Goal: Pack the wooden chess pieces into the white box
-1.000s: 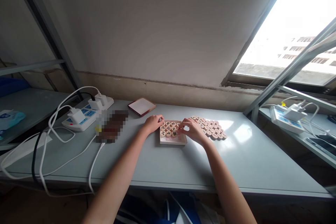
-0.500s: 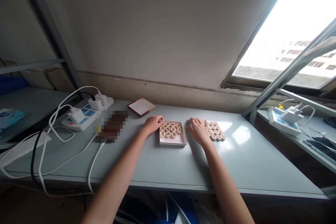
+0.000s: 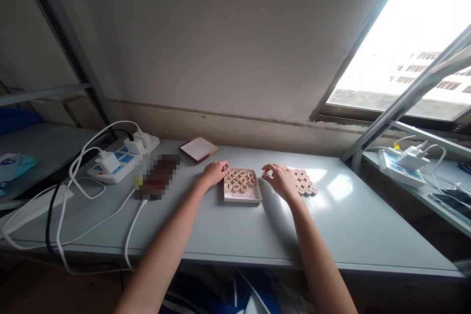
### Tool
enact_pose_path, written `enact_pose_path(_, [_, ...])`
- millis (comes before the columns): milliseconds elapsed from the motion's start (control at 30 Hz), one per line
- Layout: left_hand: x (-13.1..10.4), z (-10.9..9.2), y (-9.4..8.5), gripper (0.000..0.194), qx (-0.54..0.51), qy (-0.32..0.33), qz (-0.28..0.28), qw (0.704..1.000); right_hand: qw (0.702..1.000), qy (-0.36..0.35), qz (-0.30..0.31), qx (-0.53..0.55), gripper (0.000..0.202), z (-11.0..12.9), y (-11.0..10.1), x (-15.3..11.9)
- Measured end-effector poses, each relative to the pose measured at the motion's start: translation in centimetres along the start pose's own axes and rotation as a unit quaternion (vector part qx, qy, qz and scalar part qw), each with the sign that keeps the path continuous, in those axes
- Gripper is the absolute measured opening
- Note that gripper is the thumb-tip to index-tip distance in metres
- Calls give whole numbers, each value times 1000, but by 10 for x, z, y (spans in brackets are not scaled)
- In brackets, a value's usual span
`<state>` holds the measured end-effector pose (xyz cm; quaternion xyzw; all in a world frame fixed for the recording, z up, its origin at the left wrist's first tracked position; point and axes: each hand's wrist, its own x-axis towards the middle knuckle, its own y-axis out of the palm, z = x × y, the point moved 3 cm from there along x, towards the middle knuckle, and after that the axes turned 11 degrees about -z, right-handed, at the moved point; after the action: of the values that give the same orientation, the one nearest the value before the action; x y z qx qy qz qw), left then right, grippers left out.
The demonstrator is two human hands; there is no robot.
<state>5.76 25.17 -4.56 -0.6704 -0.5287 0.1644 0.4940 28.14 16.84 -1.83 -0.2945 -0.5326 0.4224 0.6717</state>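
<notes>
A shallow white box [image 3: 243, 200] lies in front of me with several round wooden Chinese chess pieces [image 3: 236, 180] in rows inside, black characters facing up. Part of its floor near me shows bare. My left hand [image 3: 215, 173] is closed at the box's upper left corner, fingertips on the rim. Just right of the box, my right hand [image 3: 281, 180] pinches one chess piece [image 3: 269, 174] between thumb and fingers. Beyond that hand, more pieces [image 3: 304, 184] sit in a block on the desk, partly hidden by it.
The box's lid [image 3: 199, 149] rests inside up near the wall. At left, a power strip [image 3: 123, 159] with white chargers and tangled cables [image 3: 61, 206] crosses the desk, beside a blurred-out dark object [image 3: 158, 176]. A metal bed frame post [image 3: 356, 159] stands at right.
My right hand has come off the block of pieces, fingers now pinching one piece toward the box. The left hand has stayed at the box's corner.
</notes>
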Motion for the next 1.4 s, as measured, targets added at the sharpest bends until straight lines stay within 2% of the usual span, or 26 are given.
enact_pose_path(100, [0,-1,0,24,3,-1,1,1000,992,-15,33,119,20,7,-5,0])
enact_pose_path(233, [-1,-2,-1,24,5,-6,3,1000,957,-46,108,266,26,20,-7,0])
enact_pose_path(333, [-1,-2,-2,25,4,-5,4,1000,943,-67,159,285,27,26,-4,-1])
enact_pose_path(467, [-1,-2,-2,24,4,-4,2,1000,943,-94,194,253,21,28,1,-2])
enact_pose_path(633, [-1,0,-1,25,2,-2,0,1000,957,-99,180,203,14,24,4,-3])
enact_pose_path(1233, [-1,0,-1,24,1,-2,3,1000,967,-111,165,162,14,21,8,-5])
enact_pose_path(1300, [-1,0,-1,24,1,-2,3,1000,974,-112,140,138,14,20,6,-4])
enact_pose_path(1400, [-1,0,-1,25,1,-1,3,1000,995,-71,52,49,16,13,2,-2])
